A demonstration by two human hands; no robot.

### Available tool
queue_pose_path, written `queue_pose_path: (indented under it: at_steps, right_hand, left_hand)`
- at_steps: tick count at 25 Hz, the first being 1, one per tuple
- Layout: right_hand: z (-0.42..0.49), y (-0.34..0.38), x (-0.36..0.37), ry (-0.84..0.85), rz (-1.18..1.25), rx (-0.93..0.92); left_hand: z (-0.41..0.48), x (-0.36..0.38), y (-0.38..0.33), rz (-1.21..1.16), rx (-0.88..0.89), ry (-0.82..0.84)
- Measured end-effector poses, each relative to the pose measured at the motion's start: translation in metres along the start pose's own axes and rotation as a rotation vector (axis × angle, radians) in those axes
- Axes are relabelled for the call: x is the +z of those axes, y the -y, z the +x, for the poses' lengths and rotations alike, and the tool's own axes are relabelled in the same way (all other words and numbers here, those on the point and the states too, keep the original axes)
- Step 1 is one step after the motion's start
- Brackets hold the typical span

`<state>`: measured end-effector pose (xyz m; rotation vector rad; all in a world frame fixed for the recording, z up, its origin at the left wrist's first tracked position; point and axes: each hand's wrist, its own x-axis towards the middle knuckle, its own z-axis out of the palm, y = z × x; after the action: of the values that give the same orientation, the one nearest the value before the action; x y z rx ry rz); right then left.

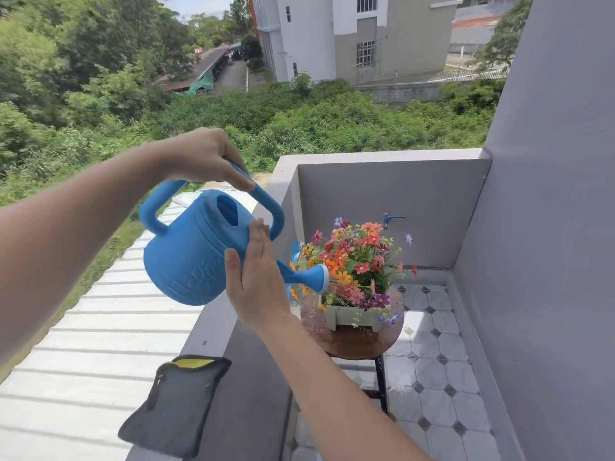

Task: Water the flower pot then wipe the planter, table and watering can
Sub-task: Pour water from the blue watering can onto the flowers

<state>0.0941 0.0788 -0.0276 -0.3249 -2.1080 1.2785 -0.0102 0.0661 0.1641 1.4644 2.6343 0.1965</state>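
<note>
Tilting down to the right, the blue watering can (196, 251) hangs above the balcony ledge (253, 371), long axis from rear handle to rose, rose at the flowers (357, 261) in the planter (352, 317) on the round table (359, 344). Left hand (199, 158) is clamped round the top handle, carrying weight; right hand (256, 277), fingers straight and together, lies flat against the can's side, apparently steadying the pour. Cloth (176, 404) waits on the ledge, presumably for wiping.

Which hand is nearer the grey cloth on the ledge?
Right. The right hand, flat against the watering can's side, is above the grey cloth; the left hand grips the top handle, higher.
</note>
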Motion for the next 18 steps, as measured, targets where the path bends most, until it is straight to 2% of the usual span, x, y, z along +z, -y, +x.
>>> queue_pose_path:
  at_steps: [4,8,13,18]
  right_hand:
    - [0.014,-0.007,-0.016,-0.057,-0.018,-0.003]
    - [0.033,-0.002,-0.021,-0.010,0.027,-0.009]
    - [0.032,0.007,-0.013,0.048,0.115,0.018]
    - [0.023,0.004,-0.010,-0.046,0.114,-0.008]
  left_hand:
    - [0.010,-0.002,-0.010,-0.046,0.008,-0.035]
    - [0.015,-0.013,-0.007,-0.036,-0.016,-0.090]
    - [0.014,-0.019,-0.004,0.008,-0.025,-0.063]
    - [0.015,-0.018,-0.010,0.001,0.017,-0.009]
